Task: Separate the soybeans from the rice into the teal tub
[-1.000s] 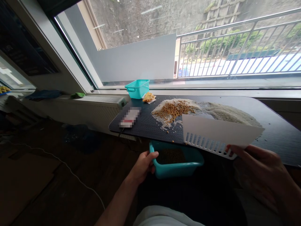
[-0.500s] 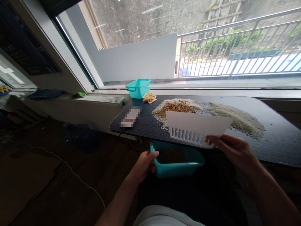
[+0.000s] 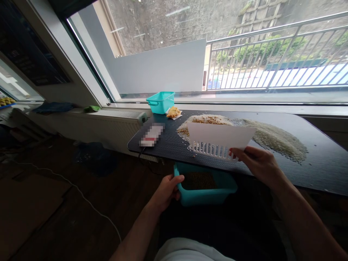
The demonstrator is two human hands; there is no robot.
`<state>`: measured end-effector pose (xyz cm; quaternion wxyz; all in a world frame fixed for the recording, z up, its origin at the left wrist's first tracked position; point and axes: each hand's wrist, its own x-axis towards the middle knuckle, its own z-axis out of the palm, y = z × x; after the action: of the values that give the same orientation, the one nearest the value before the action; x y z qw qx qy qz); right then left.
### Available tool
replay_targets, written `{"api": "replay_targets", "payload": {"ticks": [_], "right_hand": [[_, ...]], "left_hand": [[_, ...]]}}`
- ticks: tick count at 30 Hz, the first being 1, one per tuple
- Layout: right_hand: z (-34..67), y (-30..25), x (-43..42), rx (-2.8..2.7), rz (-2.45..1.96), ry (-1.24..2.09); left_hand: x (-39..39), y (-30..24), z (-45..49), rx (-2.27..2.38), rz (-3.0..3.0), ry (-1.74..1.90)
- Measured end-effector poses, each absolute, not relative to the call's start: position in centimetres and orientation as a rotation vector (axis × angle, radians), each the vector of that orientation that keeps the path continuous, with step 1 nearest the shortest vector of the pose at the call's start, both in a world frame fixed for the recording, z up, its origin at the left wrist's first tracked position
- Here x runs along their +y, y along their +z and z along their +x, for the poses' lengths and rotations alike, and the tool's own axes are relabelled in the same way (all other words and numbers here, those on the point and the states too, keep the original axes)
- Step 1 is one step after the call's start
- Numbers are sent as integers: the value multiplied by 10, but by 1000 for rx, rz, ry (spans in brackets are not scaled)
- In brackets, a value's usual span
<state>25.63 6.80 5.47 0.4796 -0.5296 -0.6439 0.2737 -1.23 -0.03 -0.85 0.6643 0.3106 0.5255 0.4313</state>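
Note:
My left hand [image 3: 169, 191] grips the left rim of a turquoise plastic tub [image 3: 208, 197], thumb over the edge. Small brown grains or beans [image 3: 199, 180] cover the tub's bottom, just below the table's front edge. Pinched in my right hand [image 3: 258, 162] is a white slotted plastic scoop [image 3: 221, 135], held by its lower right corner over the table front. Its row of slots faces down toward me. Behind it lies a heap of yellow-brown beans mixed with white grains [image 3: 182, 131], partly hidden by the scoop. A pile of rice-like white grains [image 3: 281, 139] spreads to the right.
On the dark table [image 3: 323, 156], another turquoise tub [image 3: 162, 103] stands at the back left beside some yellowish food on paper [image 3: 174, 113]. A blurred-out flat item [image 3: 152, 135] with a cable lies at the left end. A radiator [image 3: 119, 119] and window border the table.
My right hand has moved the slotted scoop left and slightly up, away from above the tub and over the table's front. My left hand stays on the tub rim.

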Motion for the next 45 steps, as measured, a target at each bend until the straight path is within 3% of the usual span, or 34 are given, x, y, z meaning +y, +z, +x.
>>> {"api": "replay_targets", "payload": {"ticks": [10, 19, 45], "right_hand": [[259, 55, 58, -1645, -1311, 871], [290, 60, 66, -1241, -1475, 468], [282, 60, 68, -1361, -1434, 661]], "left_hand": [[0, -14, -14, 1166, 694, 974], [0, -14, -14, 1170, 726, 967], [0, -14, -12, 1192, 711, 980]]}}
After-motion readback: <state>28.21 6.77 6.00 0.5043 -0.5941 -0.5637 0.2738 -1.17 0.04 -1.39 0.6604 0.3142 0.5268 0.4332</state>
